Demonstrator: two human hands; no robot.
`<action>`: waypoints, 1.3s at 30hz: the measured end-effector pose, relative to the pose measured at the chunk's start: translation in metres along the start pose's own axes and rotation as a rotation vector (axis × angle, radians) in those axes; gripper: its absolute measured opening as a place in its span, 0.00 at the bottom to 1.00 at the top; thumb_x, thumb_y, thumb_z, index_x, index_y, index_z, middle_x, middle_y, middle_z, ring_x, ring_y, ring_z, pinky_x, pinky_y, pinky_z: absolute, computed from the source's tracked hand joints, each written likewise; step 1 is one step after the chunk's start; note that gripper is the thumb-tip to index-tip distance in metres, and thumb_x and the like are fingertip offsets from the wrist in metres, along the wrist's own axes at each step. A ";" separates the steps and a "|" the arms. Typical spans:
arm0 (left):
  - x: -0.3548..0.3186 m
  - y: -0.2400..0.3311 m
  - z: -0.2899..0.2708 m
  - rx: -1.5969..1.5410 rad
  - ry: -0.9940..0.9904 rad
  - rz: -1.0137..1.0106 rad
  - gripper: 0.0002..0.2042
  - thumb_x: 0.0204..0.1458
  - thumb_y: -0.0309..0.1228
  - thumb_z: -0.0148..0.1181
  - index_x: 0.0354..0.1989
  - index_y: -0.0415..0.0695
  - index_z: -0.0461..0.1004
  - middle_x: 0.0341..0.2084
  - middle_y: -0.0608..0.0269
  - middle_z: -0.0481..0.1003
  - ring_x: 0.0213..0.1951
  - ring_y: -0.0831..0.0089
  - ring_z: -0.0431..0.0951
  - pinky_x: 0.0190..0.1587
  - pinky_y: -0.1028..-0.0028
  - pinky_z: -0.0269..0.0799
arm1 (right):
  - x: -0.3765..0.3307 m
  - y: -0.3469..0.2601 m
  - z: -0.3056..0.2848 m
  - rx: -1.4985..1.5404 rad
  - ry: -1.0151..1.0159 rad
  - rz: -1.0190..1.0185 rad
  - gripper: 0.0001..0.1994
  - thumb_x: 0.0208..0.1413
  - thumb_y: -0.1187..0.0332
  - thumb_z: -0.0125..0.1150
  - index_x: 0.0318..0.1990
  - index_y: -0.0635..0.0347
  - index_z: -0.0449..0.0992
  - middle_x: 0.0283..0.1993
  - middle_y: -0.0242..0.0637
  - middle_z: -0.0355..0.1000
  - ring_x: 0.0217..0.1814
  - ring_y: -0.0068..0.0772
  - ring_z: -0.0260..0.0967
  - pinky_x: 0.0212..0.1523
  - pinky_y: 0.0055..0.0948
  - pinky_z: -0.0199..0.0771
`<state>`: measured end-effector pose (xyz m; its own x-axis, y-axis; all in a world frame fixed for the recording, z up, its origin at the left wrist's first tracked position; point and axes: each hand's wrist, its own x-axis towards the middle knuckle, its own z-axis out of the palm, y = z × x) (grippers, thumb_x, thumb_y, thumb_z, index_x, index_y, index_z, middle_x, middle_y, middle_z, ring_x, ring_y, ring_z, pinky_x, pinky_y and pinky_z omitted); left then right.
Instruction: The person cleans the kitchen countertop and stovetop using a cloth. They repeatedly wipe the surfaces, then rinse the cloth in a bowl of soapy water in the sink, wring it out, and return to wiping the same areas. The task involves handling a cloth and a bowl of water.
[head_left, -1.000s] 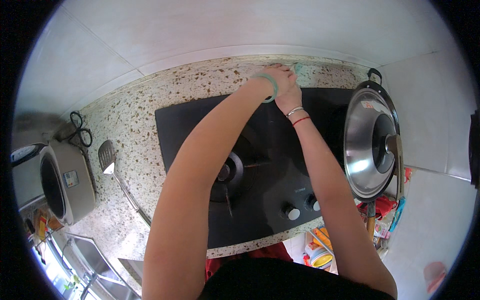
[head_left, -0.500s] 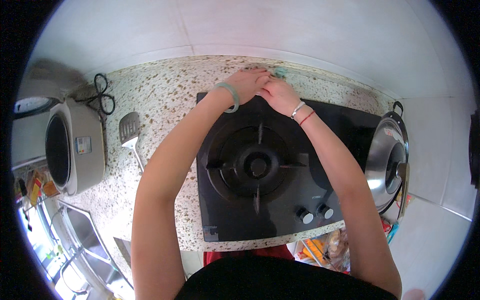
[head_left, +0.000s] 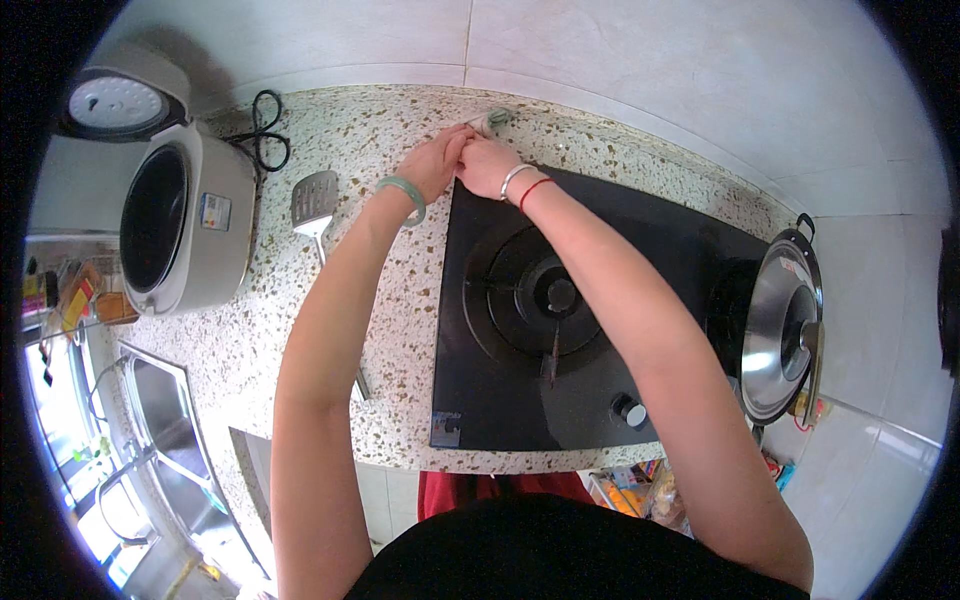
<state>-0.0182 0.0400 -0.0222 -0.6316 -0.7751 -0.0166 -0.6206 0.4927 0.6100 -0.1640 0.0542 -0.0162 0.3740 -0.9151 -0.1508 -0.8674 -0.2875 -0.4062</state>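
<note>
My left hand point(head_left: 437, 163), with a pale green bangle at its wrist, and my right hand point(head_left: 488, 166), with a silver bracelet and a red string, meet at the back left corner of the black gas hob point(head_left: 520, 420). Both have their fingers bent and pressed together. A crumpled pale green and white cloth point(head_left: 493, 121) pokes out just beyond the fingers, on the speckled counter. The rest of it is hidden under the hands. Below my right forearm lies the round burner point(head_left: 561, 293).
A slotted spatula point(head_left: 316, 203) lies left of my left forearm. Further left stand a rice cooker point(head_left: 205, 235) with its lid up, a black cord point(head_left: 268, 135) and a sink point(head_left: 170, 410). A lidded pan point(head_left: 775, 335) sits on the hob's right side, close to the tiled wall.
Both hands have slid left along the back of the hob, past its corner, and the cloth has moved with them. The view has shifted, so the rice cooker and spatula appear further right.
</note>
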 end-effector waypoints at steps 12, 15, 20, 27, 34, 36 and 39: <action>-0.084 -0.011 0.002 -0.321 -0.067 -0.058 0.20 0.61 0.42 0.33 0.56 0.52 0.66 0.46 0.47 0.73 0.46 0.49 0.74 0.49 0.62 0.68 | -0.040 -0.102 0.037 -0.423 -0.318 0.167 0.18 0.57 0.64 0.45 0.48 0.63 0.76 0.52 0.48 0.72 0.65 0.50 0.56 0.71 0.44 0.34; -0.105 -0.006 0.004 -0.383 -0.063 -0.046 0.20 0.61 0.43 0.33 0.56 0.51 0.66 0.45 0.48 0.74 0.45 0.49 0.74 0.50 0.63 0.68 | -0.051 -0.113 0.068 -0.372 -0.229 0.288 0.19 0.57 0.61 0.46 0.50 0.62 0.75 0.59 0.45 0.65 0.69 0.52 0.47 0.66 0.47 0.43; -0.153 0.010 -0.005 -0.374 -0.202 -0.160 0.21 0.62 0.41 0.33 0.56 0.47 0.67 0.56 0.54 0.68 0.55 0.55 0.69 0.58 0.68 0.61 | -0.092 -0.158 0.096 -0.327 -0.015 0.337 0.23 0.56 0.60 0.49 0.56 0.63 0.69 0.59 0.46 0.65 0.65 0.49 0.52 0.62 0.46 0.49; -0.244 0.064 0.015 -0.134 -0.087 -0.041 0.18 0.61 0.37 0.41 0.55 0.43 0.68 0.55 0.51 0.67 0.58 0.58 0.66 0.58 0.62 0.62 | -0.199 -0.181 0.117 -0.093 0.233 0.040 0.17 0.52 0.68 0.49 0.49 0.66 0.71 0.51 0.49 0.68 0.59 0.47 0.59 0.64 0.42 0.51; -0.307 0.123 0.003 -0.324 -0.104 -0.220 0.20 0.61 0.38 0.45 0.56 0.39 0.67 0.51 0.44 0.70 0.52 0.51 0.71 0.53 0.65 0.67 | -0.265 -0.197 0.118 0.197 0.236 -0.065 0.14 0.48 0.73 0.51 0.43 0.67 0.72 0.46 0.46 0.70 0.55 0.43 0.62 0.59 0.40 0.56; -0.294 0.121 -0.009 -0.414 -0.176 -0.343 0.20 0.60 0.39 0.46 0.56 0.39 0.66 0.49 0.43 0.71 0.51 0.49 0.72 0.52 0.64 0.68 | -0.247 -0.197 0.093 0.289 0.262 -0.049 0.08 0.47 0.75 0.53 0.37 0.61 0.72 0.40 0.44 0.70 0.48 0.46 0.65 0.51 0.43 0.61; -0.251 0.121 -0.029 -0.538 0.041 -0.318 0.20 0.61 0.38 0.47 0.57 0.38 0.65 0.44 0.49 0.75 0.48 0.64 0.74 0.51 0.71 0.68 | -0.202 -0.175 0.051 0.508 0.304 -0.038 0.03 0.48 0.75 0.53 0.32 0.58 0.69 0.32 0.42 0.70 0.39 0.49 0.68 0.39 0.46 0.62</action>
<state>0.0789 0.2828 0.0790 -0.4295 -0.8710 -0.2384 -0.4476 -0.0240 0.8939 -0.0707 0.3042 0.0395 0.2258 -0.9682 0.1074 -0.5610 -0.2193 -0.7983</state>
